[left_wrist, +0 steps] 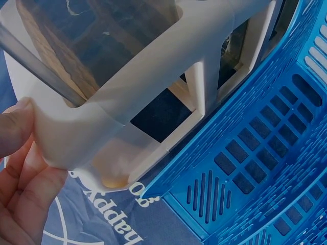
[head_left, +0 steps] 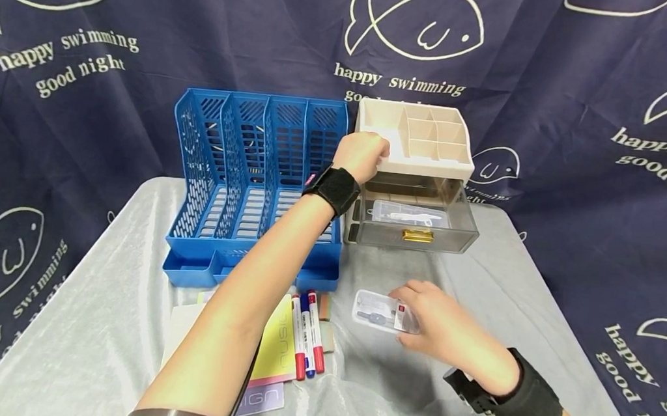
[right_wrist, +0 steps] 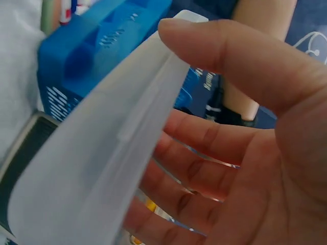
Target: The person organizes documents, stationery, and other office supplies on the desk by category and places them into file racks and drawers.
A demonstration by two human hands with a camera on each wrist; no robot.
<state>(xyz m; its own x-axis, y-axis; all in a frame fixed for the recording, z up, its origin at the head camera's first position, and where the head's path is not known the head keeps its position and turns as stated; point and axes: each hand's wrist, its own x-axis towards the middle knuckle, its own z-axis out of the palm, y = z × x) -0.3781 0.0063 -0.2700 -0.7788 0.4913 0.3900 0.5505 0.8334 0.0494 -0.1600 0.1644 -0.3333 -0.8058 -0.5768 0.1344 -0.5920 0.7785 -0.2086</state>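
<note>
My left hand [head_left: 362, 155] grips the left front edge of a white desk organizer [head_left: 413, 167]; the left wrist view shows the thumb and fingers [left_wrist: 38, 186] pinching its corner. Below the compartments, its smoky clear drawer [head_left: 445, 238] is pulled out. Inside the drawer lies a clear case [head_left: 394, 211] with a white tool in it. In front of the drawer, my right hand [head_left: 439, 321] holds a clear plastic case [head_left: 369, 300] by its right end, with what looks like a drawing compass inside. Up close, the right wrist view shows the case's translucent side between thumb and fingers.
A blue file rack [head_left: 236, 246] with several slots stands left of the organizer. Before it lie a yellow notepad [head_left: 275, 347], a purple pad [head_left: 264, 398] and three markers [head_left: 316, 331]. A grey cloth [head_left: 377, 401] covers the table; a dark fish-print curtain [head_left: 265, 33] hangs behind.
</note>
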